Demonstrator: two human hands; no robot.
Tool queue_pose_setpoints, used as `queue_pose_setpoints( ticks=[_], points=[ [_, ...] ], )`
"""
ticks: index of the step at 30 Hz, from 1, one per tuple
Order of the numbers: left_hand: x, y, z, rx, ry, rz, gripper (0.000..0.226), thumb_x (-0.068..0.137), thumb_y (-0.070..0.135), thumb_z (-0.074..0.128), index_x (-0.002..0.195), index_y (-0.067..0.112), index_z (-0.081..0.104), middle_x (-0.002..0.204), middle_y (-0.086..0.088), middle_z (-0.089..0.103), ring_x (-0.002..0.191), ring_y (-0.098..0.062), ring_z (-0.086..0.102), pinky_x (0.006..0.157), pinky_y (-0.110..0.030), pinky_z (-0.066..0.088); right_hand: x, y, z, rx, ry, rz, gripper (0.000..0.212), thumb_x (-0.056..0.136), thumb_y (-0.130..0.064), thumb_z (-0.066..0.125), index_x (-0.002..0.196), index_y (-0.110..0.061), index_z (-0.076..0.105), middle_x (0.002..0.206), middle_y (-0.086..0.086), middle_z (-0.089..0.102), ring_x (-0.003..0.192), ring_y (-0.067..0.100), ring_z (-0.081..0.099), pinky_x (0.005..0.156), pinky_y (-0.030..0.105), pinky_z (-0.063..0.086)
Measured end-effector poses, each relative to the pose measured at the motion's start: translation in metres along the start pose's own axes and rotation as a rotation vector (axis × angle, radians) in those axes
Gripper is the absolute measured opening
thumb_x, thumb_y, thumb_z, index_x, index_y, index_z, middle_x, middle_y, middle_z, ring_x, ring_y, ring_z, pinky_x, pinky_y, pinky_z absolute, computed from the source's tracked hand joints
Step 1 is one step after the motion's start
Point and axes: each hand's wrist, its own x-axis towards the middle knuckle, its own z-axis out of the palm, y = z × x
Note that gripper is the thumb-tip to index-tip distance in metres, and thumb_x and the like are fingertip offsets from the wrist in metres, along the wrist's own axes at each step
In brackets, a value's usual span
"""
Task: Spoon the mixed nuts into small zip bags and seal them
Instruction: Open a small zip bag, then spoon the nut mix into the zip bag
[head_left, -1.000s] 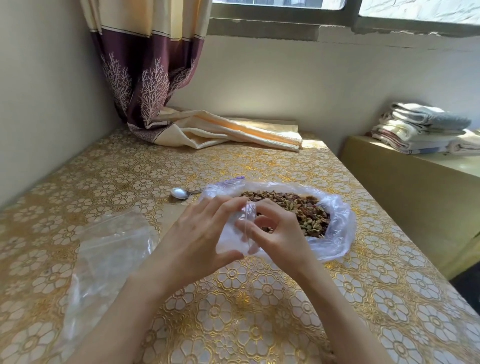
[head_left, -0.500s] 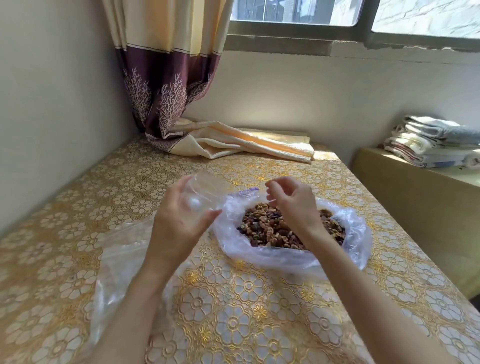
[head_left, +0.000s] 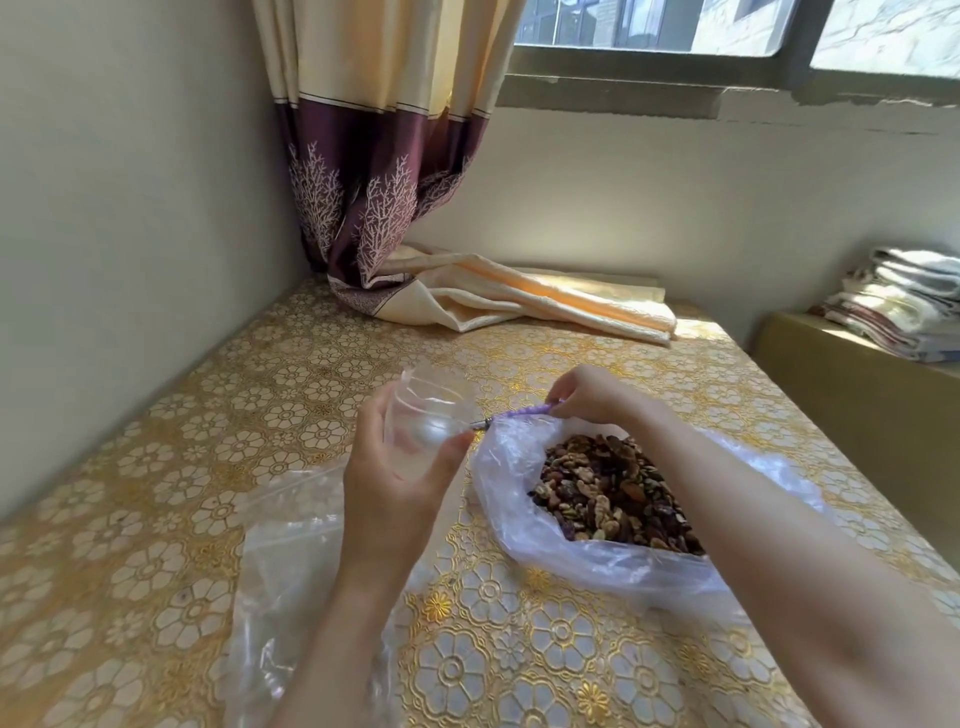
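Observation:
A small clear zip bag (head_left: 426, 426) is held upright and spread open at its mouth by my left hand (head_left: 387, 478), thumb and fingers gripping its sides. My right hand (head_left: 587, 397) pinches the purple handle of a spoon (head_left: 524, 413); the spoon's bowl is hidden behind the small bag. Mixed nuts (head_left: 608, 488) lie in a large open clear plastic bag (head_left: 571, 556) on the table, just under my right forearm.
The table carries a gold floral cloth (head_left: 156, 519). A large clear plastic bag (head_left: 280, 571) lies flat under my left forearm. A curtain (head_left: 384, 156) drapes onto the far table end. Folded towels (head_left: 904, 301) sit on a cabinet at the right.
Both hands held the small bag a second ago. My left hand kept it and lifted it left, and my right hand reached over the nuts and took the spoon's purple handle.

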Motion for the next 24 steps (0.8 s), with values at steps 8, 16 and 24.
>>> queue_pose_setpoints(
  ticks=[8, 16, 24],
  points=[
    [-0.007, 0.000, 0.004, 0.060, -0.044, 0.020, 0.068, 0.063, 0.061, 0.067, 0.123, 0.044, 0.040, 0.116, 0.018, 0.055, 0.104, -0.003, 0.054, 0.087, -0.019, 0.044, -0.020, 0.007, -0.001, 0.771, 0.233, -0.080, 0.007, 0.090, -0.014, 0.060, 0.091, -0.009, 0.065, 0.081, 0.002, 0.065, 0.074, 0.012, 0.057, 0.062, 0.017, 0.042],
    [-0.015, 0.007, 0.014, 0.174, -0.108, 0.078, 0.070, 0.065, 0.055, 0.066, 0.128, 0.039, 0.038, 0.123, 0.022, 0.049, 0.103, 0.004, 0.052, 0.077, -0.005, 0.039, -0.079, 0.033, -0.012, 1.545, 0.553, 0.005, 0.011, 0.095, -0.008, 0.048, 0.085, -0.006, 0.052, 0.064, 0.000, 0.049, 0.053, 0.009, 0.048, 0.048, 0.018, 0.041],
    [-0.024, 0.020, 0.025, 0.271, -0.176, 0.147, 0.071, 0.062, 0.059, 0.061, 0.124, 0.037, 0.035, 0.098, 0.022, 0.049, 0.083, 0.005, 0.051, 0.064, -0.010, 0.036, -0.153, 0.077, -0.009, 1.418, 0.928, 0.059, 0.016, 0.096, -0.014, 0.051, 0.086, -0.009, 0.062, 0.068, 0.007, 0.056, 0.053, 0.006, 0.047, 0.052, 0.017, 0.042]
  ],
)
